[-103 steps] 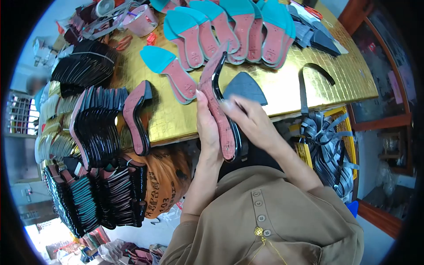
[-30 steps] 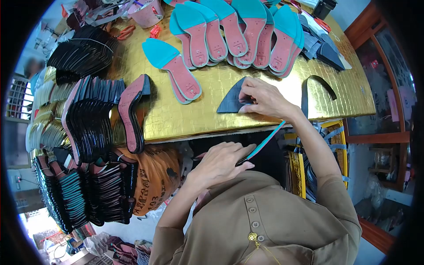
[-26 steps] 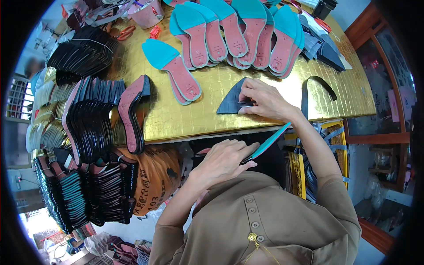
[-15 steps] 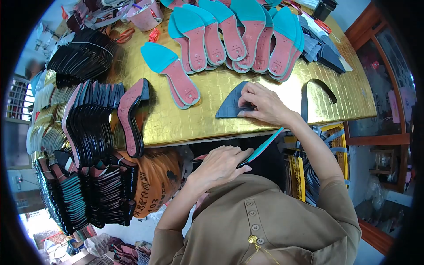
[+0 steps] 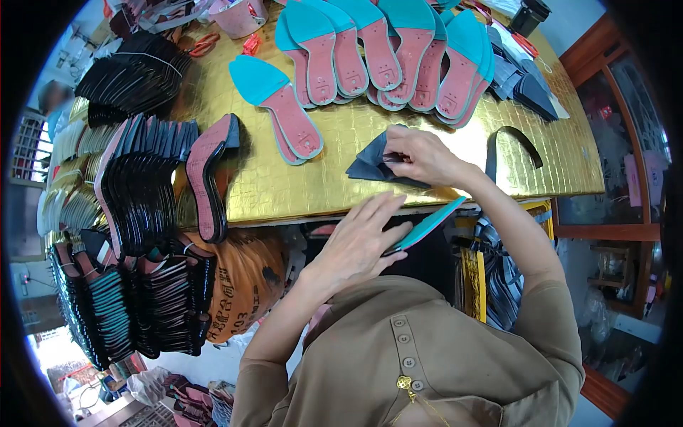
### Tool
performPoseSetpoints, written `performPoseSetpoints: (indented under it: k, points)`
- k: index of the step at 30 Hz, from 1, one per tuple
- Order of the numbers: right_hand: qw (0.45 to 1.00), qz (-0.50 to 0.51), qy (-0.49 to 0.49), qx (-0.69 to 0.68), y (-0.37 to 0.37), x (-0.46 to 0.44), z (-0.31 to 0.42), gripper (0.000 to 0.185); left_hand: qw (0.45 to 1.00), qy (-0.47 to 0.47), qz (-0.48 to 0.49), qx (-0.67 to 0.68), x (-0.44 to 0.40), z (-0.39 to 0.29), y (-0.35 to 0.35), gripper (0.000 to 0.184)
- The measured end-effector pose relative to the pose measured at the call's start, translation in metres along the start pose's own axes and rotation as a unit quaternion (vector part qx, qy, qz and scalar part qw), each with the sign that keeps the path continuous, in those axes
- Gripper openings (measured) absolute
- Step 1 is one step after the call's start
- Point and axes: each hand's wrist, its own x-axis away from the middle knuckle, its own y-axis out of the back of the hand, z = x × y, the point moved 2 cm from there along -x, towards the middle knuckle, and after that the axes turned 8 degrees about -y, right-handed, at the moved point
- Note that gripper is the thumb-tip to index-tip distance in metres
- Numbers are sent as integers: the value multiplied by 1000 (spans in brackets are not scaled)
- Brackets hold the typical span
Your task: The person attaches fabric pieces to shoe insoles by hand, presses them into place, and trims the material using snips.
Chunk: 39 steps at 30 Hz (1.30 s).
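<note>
My left hand [image 5: 359,238], just in front of the table edge, holds a shoe insole [image 5: 429,226] at the thumb side. The insole's teal end points up and right; its other end is hidden behind the hand. On the table, my right hand [image 5: 427,158] is closed on a dark blue-grey triangular upper piece [image 5: 370,162], its fingers pinching the raised edge. Whether it grips one layer or several I cannot make out. Beyond it lie a pair of pink insoles with teal toes [image 5: 295,128] and a fanned pile of similar insoles [image 5: 384,57].
The gold-covered table [image 5: 284,196] has stacked black-edged soles [image 5: 146,188] on its left. A pink tub [image 5: 238,18] and red-handled scissors [image 5: 204,45] are at the back. Dark pieces [image 5: 526,92] and a black strap [image 5: 523,135] lie right; an orange bag [image 5: 245,288] hangs below.
My right hand has lifted the near part of the dark piece, which now bends upward. My left hand has risen towards the table edge with the insole, its fingers straighter.
</note>
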Motion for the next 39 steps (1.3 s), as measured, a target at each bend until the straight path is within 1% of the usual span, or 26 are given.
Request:
performPoseSetpoints:
  k: [5,8,11,12,13,15,16,17,18,20,21,22,24,25,26,27,28,29,30,31,32,33,35,37,38,39]
  points:
    - [998,42,4,-48,9,-7,3,16,998,46,13,-47,-3,15,-10,38]
    - [998,28,19,-43,6,-1,4,11,994,71,47,-69,-6,10,-17,40]
    - [966,-162,4,-201,22,7,2,9,987,110,75,-88,-2,7,-21,41]
    - [945,-215,12,-247,28,7,0,11,987,104,75,-95,-3,8,-20,41]
    - [917,-260,1,-303,36,9,-13,7,987,96,77,-103,-5,9,-18,42]
    - [806,-442,-53,-389,76,19,-19,6,987,77,81,-115,-7,9,-15,42]
    - [758,-483,-122,-421,94,34,-21,8,987,74,79,-115,-8,8,-12,42]
    - [701,-521,-188,-448,109,48,-19,10,991,120,49,-11,-8,8,-6,41]
    - [716,-543,-197,-393,111,57,6,8,982,165,20,94,-7,9,1,39]
    - [812,-545,-100,-183,92,72,34,4,920,250,-37,299,-4,12,8,37]
    - [861,-497,-57,-91,74,83,56,2,921,248,-35,298,-3,13,7,37]
    - [897,-417,63,-131,42,96,47,11,889,239,-84,382,2,12,5,36]
    - [947,-285,109,104,15,87,103,20,797,220,-176,535,16,8,-2,34]
    - [956,-268,88,79,5,88,106,20,737,210,-218,604,23,5,-4,33]
    - [955,-272,85,78,5,89,108,20,739,211,-213,603,26,3,-5,33]
    - [946,-320,9,-43,12,90,106,19,727,223,-224,609,26,3,-7,33]
    - [916,-360,-68,-164,18,91,104,18,714,236,-235,616,27,1,-8,32]
    - [864,-393,-143,-282,22,95,101,18,701,248,-245,622,27,0,-10,32]
    - [791,-419,-214,-391,24,99,97,18,688,259,-252,629,28,-1,-11,32]
    - [793,-313,-323,-411,19,98,87,21,691,256,-245,630,29,-2,-13,32]
    - [775,-201,-424,-423,9,99,75,24,698,262,-238,623,31,-3,-16,33]
    - [772,-211,-425,-423,-5,102,69,24,704,268,-231,615,34,-3,-19,33]
    - [632,-173,-362,-664,-39,101,63,24,717,282,-219,599,37,0,-22,34]
    - [635,-196,-346,-662,-35,100,63,22,670,274,-268,636,44,8,-15,38]
    - [642,-212,-328,-660,-30,97,63,21,672,275,-256,638,50,10,-9,38]
    - [649,-229,-307,-657,-25,94,62,20,623,237,-306,680,55,10,4,40]
